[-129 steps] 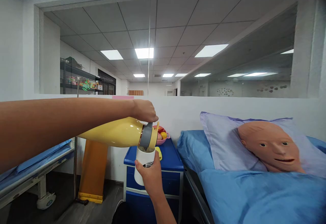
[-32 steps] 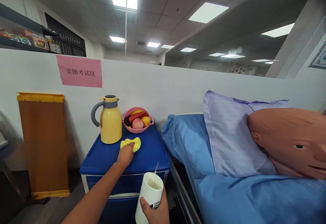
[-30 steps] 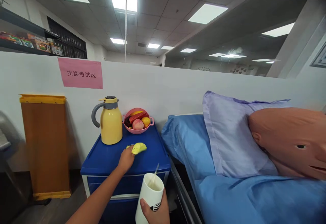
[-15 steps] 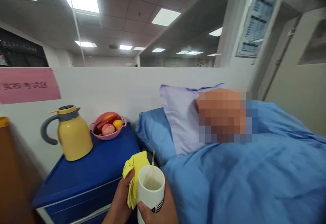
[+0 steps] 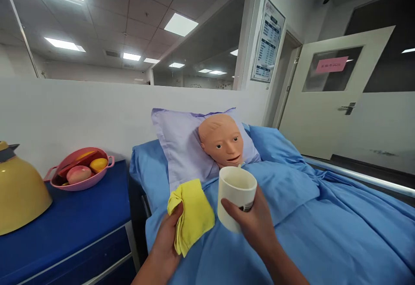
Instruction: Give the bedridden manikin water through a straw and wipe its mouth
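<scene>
Folded in my left hand [image 5: 168, 233] is a yellow cloth [image 5: 196, 216], its loose end hanging toward the middle of the view. My right hand [image 5: 254, 220] is wrapped round a white mug [image 5: 230, 201] with a dark print, held over the blue bed cover [image 5: 292, 233]. A straw tip shows just beyond the mug's far rim, near the mouth of a manikin head [image 5: 222, 140]; whether it touches cannot be made out. That head lies on a lilac pillow [image 5: 178, 142], with the blue cover drawn up to its chin.
Left of the bed stands a blue bedside cabinet [image 5: 97, 207]. It carries a pink basket [image 5: 81, 185] of fruit and a yellow thermos jug [image 5: 19, 194], partly cut off by the frame. A bed rail [image 5: 363, 177] runs along the right; a door [image 5: 327, 116] stands beyond.
My view has swung right toward the bed. Both hands have moved from beside the cabinet to over the bed, the mug now nearer the manikin head. Cloth and mug have drawn apart.
</scene>
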`<state>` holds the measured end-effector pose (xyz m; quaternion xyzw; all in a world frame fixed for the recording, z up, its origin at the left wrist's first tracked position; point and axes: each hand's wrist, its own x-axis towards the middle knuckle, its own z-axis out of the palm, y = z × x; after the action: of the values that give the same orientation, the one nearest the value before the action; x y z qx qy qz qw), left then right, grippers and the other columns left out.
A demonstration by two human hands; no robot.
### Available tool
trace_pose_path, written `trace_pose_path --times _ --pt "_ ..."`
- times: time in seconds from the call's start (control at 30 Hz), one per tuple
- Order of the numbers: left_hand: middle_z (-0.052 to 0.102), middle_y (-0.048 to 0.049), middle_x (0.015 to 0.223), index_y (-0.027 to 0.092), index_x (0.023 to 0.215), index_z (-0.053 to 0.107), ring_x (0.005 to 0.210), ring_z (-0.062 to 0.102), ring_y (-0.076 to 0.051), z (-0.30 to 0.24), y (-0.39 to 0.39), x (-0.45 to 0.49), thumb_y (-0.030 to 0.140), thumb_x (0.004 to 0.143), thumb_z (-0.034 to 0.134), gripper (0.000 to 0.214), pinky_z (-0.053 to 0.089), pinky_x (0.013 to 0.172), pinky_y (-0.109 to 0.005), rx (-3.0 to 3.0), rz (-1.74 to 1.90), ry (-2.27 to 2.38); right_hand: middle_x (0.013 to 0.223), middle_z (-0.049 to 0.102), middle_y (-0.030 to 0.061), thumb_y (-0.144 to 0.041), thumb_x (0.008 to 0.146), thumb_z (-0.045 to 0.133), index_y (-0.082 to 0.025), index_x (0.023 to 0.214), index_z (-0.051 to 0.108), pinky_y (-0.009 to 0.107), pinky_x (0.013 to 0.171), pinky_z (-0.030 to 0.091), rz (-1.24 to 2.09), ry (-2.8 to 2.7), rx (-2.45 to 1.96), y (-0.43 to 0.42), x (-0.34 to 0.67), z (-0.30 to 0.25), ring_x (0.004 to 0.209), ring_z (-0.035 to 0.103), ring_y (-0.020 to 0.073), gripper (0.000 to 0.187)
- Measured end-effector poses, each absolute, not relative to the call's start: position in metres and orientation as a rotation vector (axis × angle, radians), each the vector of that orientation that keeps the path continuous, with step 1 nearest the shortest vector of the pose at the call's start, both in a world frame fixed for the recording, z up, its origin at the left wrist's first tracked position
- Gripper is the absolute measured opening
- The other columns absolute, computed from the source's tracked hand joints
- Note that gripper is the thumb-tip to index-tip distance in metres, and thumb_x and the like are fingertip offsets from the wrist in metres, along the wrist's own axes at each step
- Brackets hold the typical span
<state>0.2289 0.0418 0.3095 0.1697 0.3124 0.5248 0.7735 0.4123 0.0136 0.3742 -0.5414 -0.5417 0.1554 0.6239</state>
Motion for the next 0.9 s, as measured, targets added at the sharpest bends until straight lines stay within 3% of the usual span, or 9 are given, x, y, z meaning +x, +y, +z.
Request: trace_pose_path --times 0.2,0.47,0.7,0.9 --pt "0.071 -0.0129 0.111 0.015 0.125 0.056 0.103 0.067 -0.027 0.316 0.042 0.283 0.026 0.085 0.061 0.041 0.056 0.093 -0.038 0.311 1.144 0.695 0.104 0.066 0.0068 -0.042 0.066 0.074 -0.02 0.113 0.053 0.037 0.077 0.051 0.381 -1.32 -1.227 0.058 0.466 0.346 0.088 0.063 0.023 0.056" --pt "0.068 -0.0138 0.116 0.013 0.129 0.053 0.105 0.066 -0.025 0.327 0.051 0.332 0.03 0.087 0.06 0.046 0.053 0.097 -0.037 0.4 1.189 0.552 0.105 0.066 0.0076 -0.046 0.061 0.079 -0.021 0.113 0.053 0.039 0.077 0.052 0.495 -1.219 -1.059 0.071 0.484 0.331 0.089 0.063 0.0244 0.063" --pt "0.069 -0.0155 0.115 0.008 0.136 0.045 0.107 0.066 -0.024 0.305 0.067 0.336 0.029 0.091 0.054 0.051 0.049 0.103 -0.036 0.375 1.152 0.438 0.093 0.066 0.0042 -0.046 0.063 0.077 -0.021 0.105 0.054 0.037 0.074 0.05 0.528 -1.246 -1.066 0.073 0.486 0.332 0.082 0.061 0.0227 0.054" --pt "0.07 -0.0137 0.111 0.009 0.139 0.043 0.109 0.064 -0.023 0.288 0.067 0.327 0.026 0.092 0.052 0.051 0.044 0.107 -0.035 0.323 1.161 0.374 0.096 0.066 0.0037 -0.048 0.063 0.077 -0.021 0.109 0.053 0.036 0.073 0.05 0.63 -1.265 -1.042 0.072 0.487 0.33 0.083 0.062 0.0223 0.059"
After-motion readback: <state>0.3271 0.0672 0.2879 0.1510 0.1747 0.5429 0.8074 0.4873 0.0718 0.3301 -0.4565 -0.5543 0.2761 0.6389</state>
